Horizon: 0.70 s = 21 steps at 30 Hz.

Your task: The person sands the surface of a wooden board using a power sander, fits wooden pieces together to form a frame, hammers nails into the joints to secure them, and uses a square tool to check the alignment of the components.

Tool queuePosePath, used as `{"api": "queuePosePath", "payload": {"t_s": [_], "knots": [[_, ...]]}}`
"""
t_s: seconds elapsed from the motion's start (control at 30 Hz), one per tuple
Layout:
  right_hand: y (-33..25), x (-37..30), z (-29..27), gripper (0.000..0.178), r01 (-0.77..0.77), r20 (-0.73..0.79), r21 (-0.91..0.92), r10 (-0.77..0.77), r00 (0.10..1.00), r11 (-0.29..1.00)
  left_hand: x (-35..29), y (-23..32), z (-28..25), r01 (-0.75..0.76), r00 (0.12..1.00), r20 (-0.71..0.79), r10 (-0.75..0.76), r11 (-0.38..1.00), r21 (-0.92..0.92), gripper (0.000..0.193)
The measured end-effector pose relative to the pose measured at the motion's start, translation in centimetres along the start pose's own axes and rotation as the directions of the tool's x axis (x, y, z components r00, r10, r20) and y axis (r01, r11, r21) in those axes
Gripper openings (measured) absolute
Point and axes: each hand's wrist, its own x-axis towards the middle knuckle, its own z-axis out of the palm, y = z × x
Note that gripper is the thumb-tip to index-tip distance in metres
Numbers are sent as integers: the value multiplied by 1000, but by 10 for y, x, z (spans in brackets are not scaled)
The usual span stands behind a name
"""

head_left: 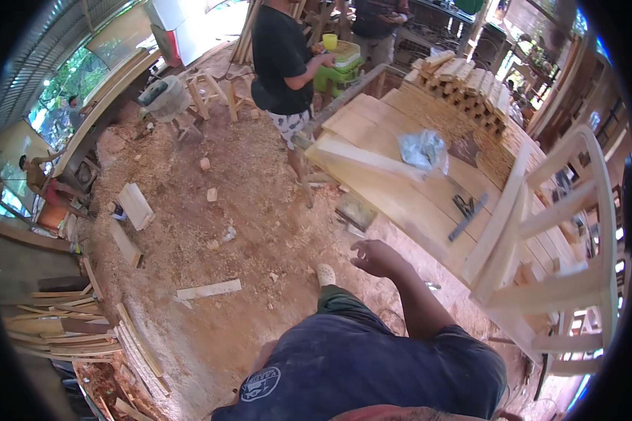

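My right hand [378,259] hangs beside the near left edge of the wooden worktable [393,196]. Its fingers are loosely bent and apart, with nothing seen between them. I cannot see my left hand; my body hides that side. On the tabletop lie a metal try square [468,219] and a small black clamp-like tool [463,205]. Farther back rests a clear plastic bag [423,149], next to a long pale board [365,158]. A wooden chair frame [548,291] stands tilted at the table's right end.
Stacked wooden pieces [463,84] cover the table's far end. A person in a black shirt [281,63] stands ahead by a green cooler [344,59]; another person [379,21] is beyond. Sawdust, a flat board [209,289] and offcuts [137,205] lie on the floor. Wood strips [63,326] are piled left.
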Motion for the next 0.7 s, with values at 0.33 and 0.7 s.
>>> {"api": "queuePosePath", "payload": {"t_s": [0.33,0.7], "knots": [[-48,219,-56,49,246,165,-107,-227,960,963,142,34,-148,40,977,-208,-53,997,-65,25],[-97,374,-131,89,58,-360,438,116,926,897,262,32,-255,-14,997,-75,11,999,-36,34]]}}
